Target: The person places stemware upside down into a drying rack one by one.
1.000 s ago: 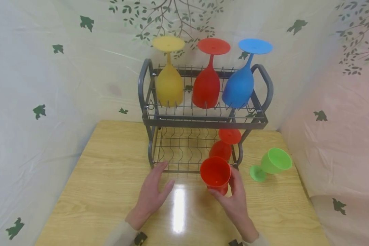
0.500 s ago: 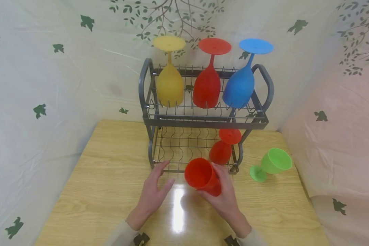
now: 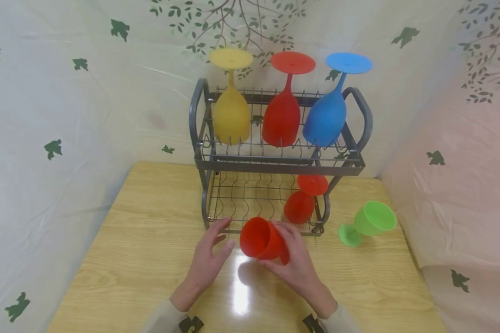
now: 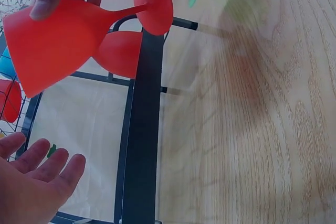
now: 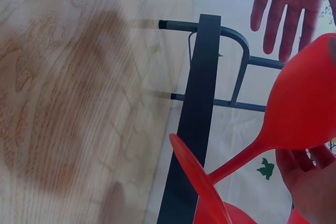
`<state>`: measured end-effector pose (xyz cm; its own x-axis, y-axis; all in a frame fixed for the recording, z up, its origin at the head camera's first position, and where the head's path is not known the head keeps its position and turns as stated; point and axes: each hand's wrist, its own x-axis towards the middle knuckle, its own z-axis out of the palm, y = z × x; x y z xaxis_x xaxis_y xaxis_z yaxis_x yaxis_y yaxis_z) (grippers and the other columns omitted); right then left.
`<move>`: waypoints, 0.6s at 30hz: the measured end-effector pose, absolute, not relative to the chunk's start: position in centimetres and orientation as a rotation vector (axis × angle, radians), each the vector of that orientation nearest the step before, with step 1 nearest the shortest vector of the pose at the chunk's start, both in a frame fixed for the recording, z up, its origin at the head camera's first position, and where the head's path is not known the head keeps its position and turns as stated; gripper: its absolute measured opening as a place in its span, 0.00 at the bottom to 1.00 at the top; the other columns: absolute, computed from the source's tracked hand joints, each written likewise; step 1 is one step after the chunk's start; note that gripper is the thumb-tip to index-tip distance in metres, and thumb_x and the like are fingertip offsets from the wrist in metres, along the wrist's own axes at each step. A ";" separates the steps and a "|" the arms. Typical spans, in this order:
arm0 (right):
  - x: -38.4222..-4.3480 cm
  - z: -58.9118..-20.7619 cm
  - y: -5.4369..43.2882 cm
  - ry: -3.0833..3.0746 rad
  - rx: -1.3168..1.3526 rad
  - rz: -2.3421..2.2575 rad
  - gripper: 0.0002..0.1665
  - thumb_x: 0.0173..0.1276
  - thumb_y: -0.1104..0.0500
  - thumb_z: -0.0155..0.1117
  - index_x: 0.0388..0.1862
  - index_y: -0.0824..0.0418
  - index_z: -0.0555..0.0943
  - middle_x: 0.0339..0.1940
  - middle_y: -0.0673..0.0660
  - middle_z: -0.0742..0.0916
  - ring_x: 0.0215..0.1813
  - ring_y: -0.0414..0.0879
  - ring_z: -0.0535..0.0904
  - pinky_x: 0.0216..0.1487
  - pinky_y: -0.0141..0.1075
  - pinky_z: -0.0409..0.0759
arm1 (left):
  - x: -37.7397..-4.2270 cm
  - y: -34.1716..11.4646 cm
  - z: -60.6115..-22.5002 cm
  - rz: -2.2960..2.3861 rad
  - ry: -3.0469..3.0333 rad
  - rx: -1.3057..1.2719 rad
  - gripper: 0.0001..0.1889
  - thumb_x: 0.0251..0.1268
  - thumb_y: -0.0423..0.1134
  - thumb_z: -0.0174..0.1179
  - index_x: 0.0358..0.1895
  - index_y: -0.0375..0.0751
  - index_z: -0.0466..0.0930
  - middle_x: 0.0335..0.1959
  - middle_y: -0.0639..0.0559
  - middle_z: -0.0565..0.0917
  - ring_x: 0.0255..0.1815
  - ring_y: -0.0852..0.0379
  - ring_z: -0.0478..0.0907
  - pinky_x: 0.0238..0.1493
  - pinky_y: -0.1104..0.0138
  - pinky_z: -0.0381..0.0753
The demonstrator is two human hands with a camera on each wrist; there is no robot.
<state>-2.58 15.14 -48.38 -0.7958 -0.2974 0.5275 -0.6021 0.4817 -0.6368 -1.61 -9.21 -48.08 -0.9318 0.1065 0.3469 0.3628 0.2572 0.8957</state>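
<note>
In the head view my right hand (image 3: 297, 268) grips a red plastic goblet (image 3: 258, 238) by its bowl, thumb on the near side. The goblet is tilted, its mouth facing left and up, in front of the rack's lower tier. In the right wrist view its stem and round foot (image 5: 197, 174) show untouched. My left hand (image 3: 204, 259) hovers to the left of the goblet with fingers spread and relaxed, apart from it and holding nothing. Another red goblet (image 3: 300, 206) rests upside down at the right end of the lower tier.
A dark two-tier wire dish rack (image 3: 279, 167) stands at the back. Upside down on its top tier are a yellow goblet (image 3: 231, 118), a red goblet (image 3: 281, 120) and a blue goblet (image 3: 325, 120). A green goblet (image 3: 372, 218) stands on the wooden table (image 3: 121, 259), right of the rack.
My right hand has carried the red goblet leftward toward the left hand, tipping its mouth further to the left. The left hand has hardly moved.
</note>
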 end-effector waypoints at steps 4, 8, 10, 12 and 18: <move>-2.8 -48.3 15.0 -2.415 0.788 1.208 0.54 0.44 0.58 0.89 0.72 0.60 0.74 0.68 0.60 0.78 0.64 0.57 0.77 0.55 0.56 0.86 | -1.6 -9.3 -48.1 -1.760 -2.299 -0.442 0.28 0.72 0.32 0.59 0.74 0.35 0.69 0.73 0.40 0.73 0.71 0.40 0.72 0.63 0.46 0.81; -2.9 -48.1 14.8 -2.466 0.800 1.173 0.53 0.45 0.56 0.90 0.71 0.59 0.75 0.68 0.57 0.77 0.65 0.54 0.77 0.56 0.54 0.86 | -1.6 -9.3 -48.2 -1.783 -2.296 -0.446 0.29 0.72 0.32 0.59 0.75 0.38 0.69 0.73 0.42 0.73 0.71 0.41 0.72 0.63 0.44 0.80; -2.9 -48.0 14.7 -2.493 0.805 1.147 0.52 0.46 0.56 0.90 0.71 0.59 0.75 0.67 0.57 0.77 0.65 0.54 0.76 0.55 0.53 0.87 | -1.6 -9.4 -48.3 -1.797 -2.297 -0.451 0.29 0.72 0.33 0.59 0.75 0.39 0.69 0.74 0.43 0.73 0.71 0.41 0.72 0.63 0.43 0.80; -2.9 -47.9 14.7 -2.516 0.809 1.121 0.52 0.46 0.55 0.90 0.71 0.58 0.75 0.68 0.57 0.77 0.66 0.54 0.76 0.54 0.51 0.87 | -1.6 -9.4 -48.3 -1.813 -2.297 -0.458 0.29 0.73 0.35 0.59 0.76 0.40 0.68 0.74 0.44 0.72 0.72 0.40 0.72 0.63 0.43 0.80; -3.0 -47.6 14.4 -2.563 0.833 1.046 0.53 0.48 0.53 0.90 0.74 0.55 0.74 0.68 0.56 0.77 0.66 0.53 0.76 0.55 0.49 0.87 | -1.7 -9.5 -48.4 -1.847 -2.322 -0.468 0.31 0.72 0.39 0.61 0.77 0.45 0.67 0.75 0.46 0.70 0.72 0.38 0.71 0.64 0.45 0.80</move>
<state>-2.97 14.42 -47.57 -0.8055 -0.4131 0.4249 -0.5924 0.5791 -0.5601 -1.68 -9.47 -48.36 -0.9422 0.1557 0.2966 0.3240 0.1990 0.9249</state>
